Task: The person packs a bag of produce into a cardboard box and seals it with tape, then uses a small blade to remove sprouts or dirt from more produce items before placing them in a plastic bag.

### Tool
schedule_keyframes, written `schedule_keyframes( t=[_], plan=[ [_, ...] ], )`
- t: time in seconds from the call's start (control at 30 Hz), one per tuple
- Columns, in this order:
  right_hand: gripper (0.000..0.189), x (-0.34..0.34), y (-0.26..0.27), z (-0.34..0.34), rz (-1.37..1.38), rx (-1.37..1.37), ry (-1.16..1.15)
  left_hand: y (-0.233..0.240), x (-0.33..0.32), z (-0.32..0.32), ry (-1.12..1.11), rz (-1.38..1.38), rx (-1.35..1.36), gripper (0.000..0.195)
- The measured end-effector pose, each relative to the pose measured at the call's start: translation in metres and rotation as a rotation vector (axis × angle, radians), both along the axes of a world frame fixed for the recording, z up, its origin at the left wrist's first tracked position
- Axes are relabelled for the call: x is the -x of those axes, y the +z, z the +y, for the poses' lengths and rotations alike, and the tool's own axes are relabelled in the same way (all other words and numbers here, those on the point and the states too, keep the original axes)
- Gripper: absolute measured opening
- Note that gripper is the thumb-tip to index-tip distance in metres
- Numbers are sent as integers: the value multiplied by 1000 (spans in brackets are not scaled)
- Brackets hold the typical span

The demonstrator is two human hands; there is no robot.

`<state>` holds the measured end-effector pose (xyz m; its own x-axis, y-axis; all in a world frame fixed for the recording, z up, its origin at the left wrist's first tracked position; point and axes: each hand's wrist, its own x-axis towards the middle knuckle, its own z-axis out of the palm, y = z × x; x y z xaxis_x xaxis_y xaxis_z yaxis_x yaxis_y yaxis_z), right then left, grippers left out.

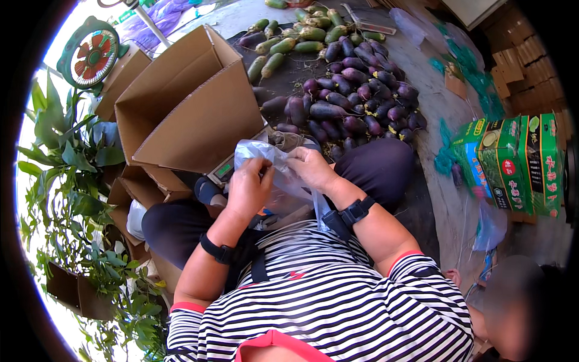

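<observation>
A thin clear plastic bag [291, 183] is stretched between my two hands above my lap. My left hand [249, 184] has its fingertips curled on the bag's bunched upper part. On the other side, my right hand [313, 168] pinches the bag between thumb and fingers. Just beyond my left hand is a digital scale [223, 170] with a lit green display. A large open cardboard box [203, 120] rises over the scale and hides most of it. Past my hands lies a heap of dark purple radishes [348, 97], with green radishes [310, 34] behind them.
Printed green cartons [509, 165] stand at the right, near loose plastic bags [491, 226] and teal netting [481, 81]. Leafy plants [104, 226] line the left, below a green fan [92, 53]. Another person [511, 307], blurred, is at the lower right.
</observation>
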<state>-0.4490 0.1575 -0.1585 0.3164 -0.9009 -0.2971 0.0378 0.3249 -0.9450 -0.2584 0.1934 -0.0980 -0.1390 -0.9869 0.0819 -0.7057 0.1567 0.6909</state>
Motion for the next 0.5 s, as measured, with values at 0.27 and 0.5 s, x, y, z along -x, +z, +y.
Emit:
schedule_keyframes(
  t=[0.27, 0.5],
  plan=[
    [26, 0, -30, 9, -40, -116, 50, -67, 10, 6, 35, 595, -586, 18],
    [24, 6, -37, 8, 98, -1, 59, -87, 7, 1, 176, 339, -230, 13]
  ],
)
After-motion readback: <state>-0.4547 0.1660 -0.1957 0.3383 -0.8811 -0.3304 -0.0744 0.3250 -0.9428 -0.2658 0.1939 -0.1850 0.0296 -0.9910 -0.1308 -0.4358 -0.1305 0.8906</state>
